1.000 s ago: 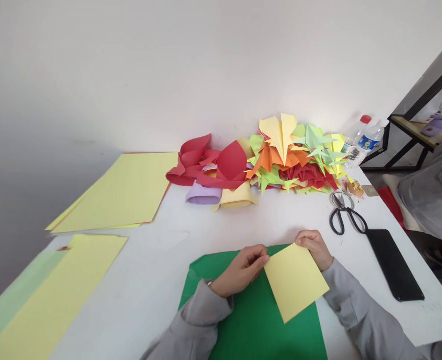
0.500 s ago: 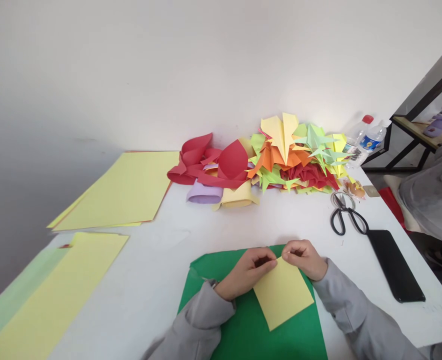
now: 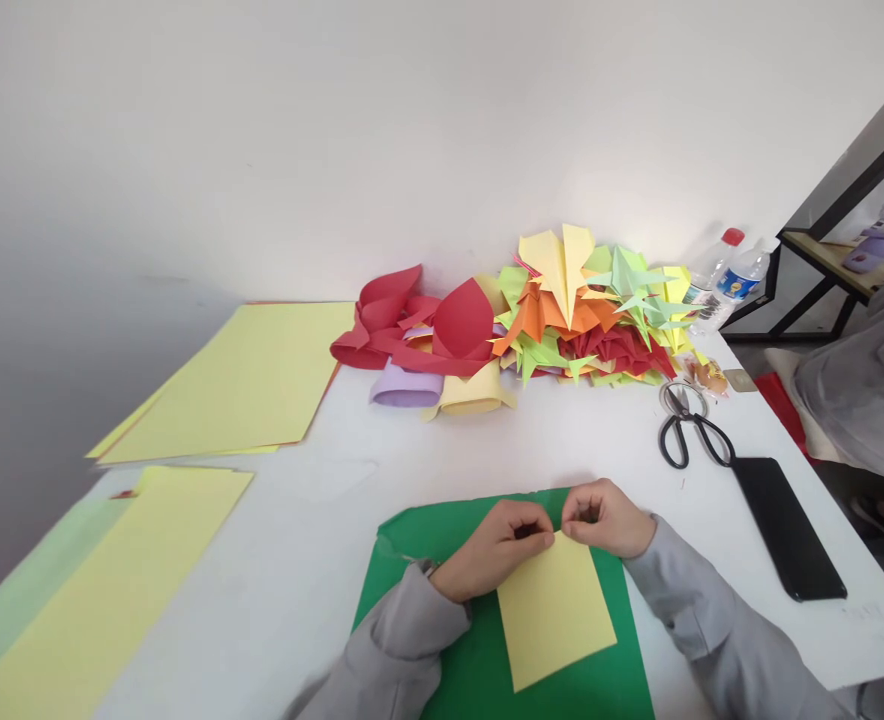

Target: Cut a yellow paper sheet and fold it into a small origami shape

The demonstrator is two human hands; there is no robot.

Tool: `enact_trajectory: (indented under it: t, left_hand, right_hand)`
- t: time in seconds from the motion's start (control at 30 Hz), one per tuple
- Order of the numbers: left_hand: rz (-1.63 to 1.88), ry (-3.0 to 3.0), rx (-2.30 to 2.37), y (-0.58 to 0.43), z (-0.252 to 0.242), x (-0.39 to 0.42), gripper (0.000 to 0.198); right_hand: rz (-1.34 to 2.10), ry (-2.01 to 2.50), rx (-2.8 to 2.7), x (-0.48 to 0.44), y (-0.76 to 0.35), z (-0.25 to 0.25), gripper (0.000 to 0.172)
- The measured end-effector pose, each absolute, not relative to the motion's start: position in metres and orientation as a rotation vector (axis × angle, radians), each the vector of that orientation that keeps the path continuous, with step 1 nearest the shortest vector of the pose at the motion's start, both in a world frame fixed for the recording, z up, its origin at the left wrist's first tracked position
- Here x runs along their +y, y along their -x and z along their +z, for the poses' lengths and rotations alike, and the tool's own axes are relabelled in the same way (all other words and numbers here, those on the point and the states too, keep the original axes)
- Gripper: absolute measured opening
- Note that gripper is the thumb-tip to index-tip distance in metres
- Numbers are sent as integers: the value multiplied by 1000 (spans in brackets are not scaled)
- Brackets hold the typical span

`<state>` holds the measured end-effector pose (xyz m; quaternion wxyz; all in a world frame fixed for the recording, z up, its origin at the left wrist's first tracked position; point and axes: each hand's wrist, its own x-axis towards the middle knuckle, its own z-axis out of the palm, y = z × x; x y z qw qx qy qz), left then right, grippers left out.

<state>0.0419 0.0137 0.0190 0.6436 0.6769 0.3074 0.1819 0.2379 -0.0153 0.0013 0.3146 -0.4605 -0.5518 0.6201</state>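
Note:
Both hands are at the top edge of a yellow square of paper (image 3: 558, 610). My left hand (image 3: 496, 550) pinches that edge near its middle, thumb in front and fingers curled behind. Just to its right, my right hand (image 3: 608, 518) is closed in a pinch on the same edge, close to the left fingertips. The square lies over a larger green sheet (image 3: 472, 670) on the white table. Its bottom corners hang toward me, and the upper left part is covered by my left hand.
Large yellow sheets (image 3: 239, 380) and long yellow strips (image 3: 149, 560) lie at left. Red paper shapes (image 3: 464, 325) and a pile of folded paper (image 3: 566, 280) stand along the wall. Scissors (image 3: 701, 425), a black phone (image 3: 791, 530) and plastic bottles (image 3: 742, 275) are at right, near a seated person (image 3: 862, 390).
The yellow square has turned and shifted slightly left and toward me. My fingertips have moved a little lower along with its top edge.

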Motion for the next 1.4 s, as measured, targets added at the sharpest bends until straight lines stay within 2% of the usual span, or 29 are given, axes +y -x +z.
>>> enact_trajectory:
  t: [0.3, 0.57, 0.9, 1.4]
  left_hand:
    - [372, -1529, 678, -39, 19, 16, 27]
    - [374, -1483, 692, -37, 19, 17, 28]
    - [390, -1442, 762, -33, 22, 20, 30]
    - [394, -1641, 726, -42, 19, 14, 32]
  right_hand:
    - [1868, 1154, -1413, -13, -251, 4, 31]
    - [1904, 1116, -1370, -12, -259, 2, 37]
    - [1777, 1094, -1354, -11, -255, 7, 44]
    - [1489, 1250, -1639, -20, -236, 1, 25]
